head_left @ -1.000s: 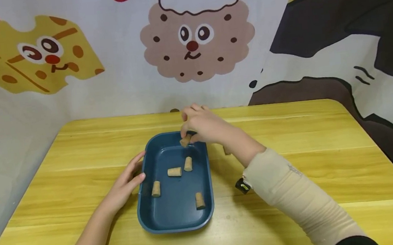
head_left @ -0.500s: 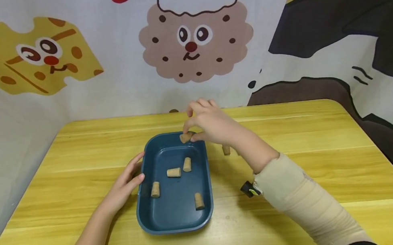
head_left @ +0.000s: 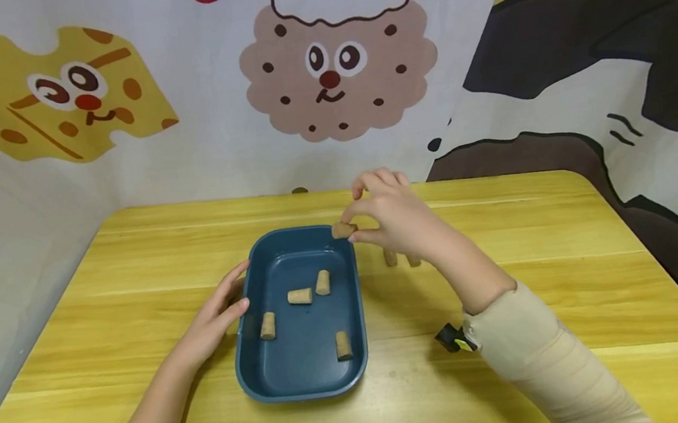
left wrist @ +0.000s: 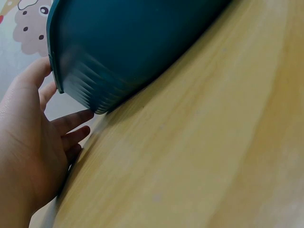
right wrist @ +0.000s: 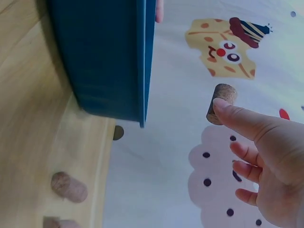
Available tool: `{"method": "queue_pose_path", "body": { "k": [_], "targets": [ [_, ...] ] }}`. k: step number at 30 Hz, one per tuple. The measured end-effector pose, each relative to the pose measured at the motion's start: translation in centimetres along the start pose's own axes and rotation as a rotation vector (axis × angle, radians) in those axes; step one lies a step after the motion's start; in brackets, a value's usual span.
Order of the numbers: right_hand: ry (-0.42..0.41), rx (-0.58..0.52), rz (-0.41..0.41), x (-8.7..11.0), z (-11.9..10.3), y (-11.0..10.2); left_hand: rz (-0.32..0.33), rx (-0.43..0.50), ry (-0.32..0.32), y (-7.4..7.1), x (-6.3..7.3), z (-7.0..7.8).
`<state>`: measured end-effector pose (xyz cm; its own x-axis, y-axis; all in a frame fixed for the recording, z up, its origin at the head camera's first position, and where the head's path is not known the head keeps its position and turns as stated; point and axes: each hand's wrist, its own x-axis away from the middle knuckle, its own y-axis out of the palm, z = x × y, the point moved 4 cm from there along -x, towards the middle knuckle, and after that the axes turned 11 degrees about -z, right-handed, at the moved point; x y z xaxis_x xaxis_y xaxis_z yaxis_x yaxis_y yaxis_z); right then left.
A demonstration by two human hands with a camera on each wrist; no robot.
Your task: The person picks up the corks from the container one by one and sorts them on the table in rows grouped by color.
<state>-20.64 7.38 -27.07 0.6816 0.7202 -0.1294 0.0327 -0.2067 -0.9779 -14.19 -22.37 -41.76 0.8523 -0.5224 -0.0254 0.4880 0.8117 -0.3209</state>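
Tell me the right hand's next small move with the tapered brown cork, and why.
Probably carry the tapered brown cork rightward and lower it beside the two matching brown corks on the yellow wood-grain table. The right hand pinches it near the far right corner of the dark-blue rectangular tray and has just moved it rightward.

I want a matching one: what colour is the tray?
The tray is dark blue, seen best in the head view.

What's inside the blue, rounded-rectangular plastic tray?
Four tan, tapered cork stoppers spread across the tray. A fifth cork, pinched by the right hand, hides a bit of the far right rim. The floor directly beneath the four cannot be seen.
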Motion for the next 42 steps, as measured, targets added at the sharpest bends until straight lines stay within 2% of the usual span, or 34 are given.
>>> {"method": "queue_pose_path", "body": {
  "k": [9,26,42],
  "targets": [
    [0.146,-0.052,0.031,2.9,2.1,0.3,0.003,-0.002,-0.005,-0.1,0.1,0.1],
    [0.319,-0.084,0.115,8.2,6.1,2.2,-0.005,-0.004,-0.007,0.1,0.0,0.0],
    [0.548,-0.165,0.201,11.6,8.2,3.8,0.004,-0.018,-0.016,0.1,0.1,-0.1]
  ]
}}
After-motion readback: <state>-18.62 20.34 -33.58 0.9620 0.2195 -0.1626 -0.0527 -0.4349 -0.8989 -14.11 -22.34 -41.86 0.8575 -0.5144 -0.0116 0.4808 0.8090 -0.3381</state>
